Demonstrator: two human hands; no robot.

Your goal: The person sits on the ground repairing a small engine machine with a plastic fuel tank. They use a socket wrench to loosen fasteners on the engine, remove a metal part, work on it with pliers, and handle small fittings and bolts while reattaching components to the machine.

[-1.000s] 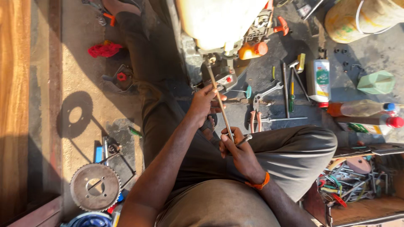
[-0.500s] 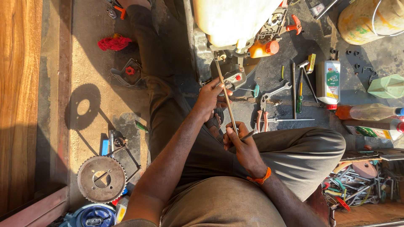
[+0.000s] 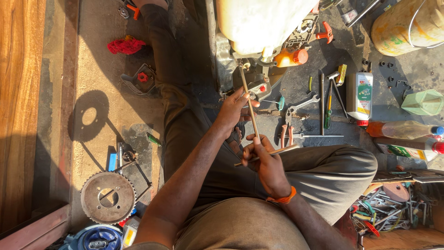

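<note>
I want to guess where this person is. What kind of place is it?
Probably a small repair workshop, with work done on the floor. Wrenches and pliers lie spread out, a toothed gear sits nearby, and a small engine machine stands in front.

Tools crowd floor right; sprocket left.

The long thin metal rod is now set steeper, its upper end brought in under the white and orange engine unit. The left hand is shifted higher along the rod. The short cross handle is swung outward in the right hand, which is closed around it.
</note>
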